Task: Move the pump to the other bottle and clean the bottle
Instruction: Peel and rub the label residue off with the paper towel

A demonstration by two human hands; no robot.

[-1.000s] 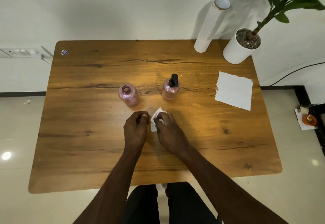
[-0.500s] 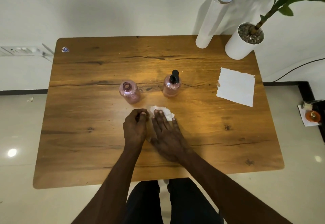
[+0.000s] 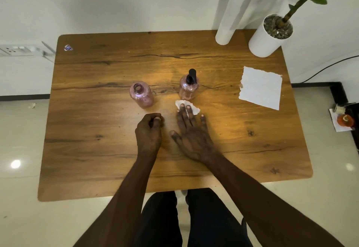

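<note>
We log: right hand (image 3: 191, 138) grip flat open, fingertips (image 3: 182, 106) pressing tissue scrap (image 3: 187, 106) on surface (image 3: 97, 122); left hand (image 3: 149, 132) fisted, contents unclear; pumped bottle (image 3: 188, 88), uncapped bottle (image 3: 141, 95) upright

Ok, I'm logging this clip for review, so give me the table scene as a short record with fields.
surface: wooden table
open bottle: pink, no cap, upright
pump bottle: pink, black pump fitted, upright
small tissue: under the right hand's fingertips, just in front of the pump bottle
right hand: flat, palm down, fingers spread
left hand: curled into a loose fist on the table
paper sheet: lying flat, right of the bottles
far right corner: paper roll, potted plant
</note>
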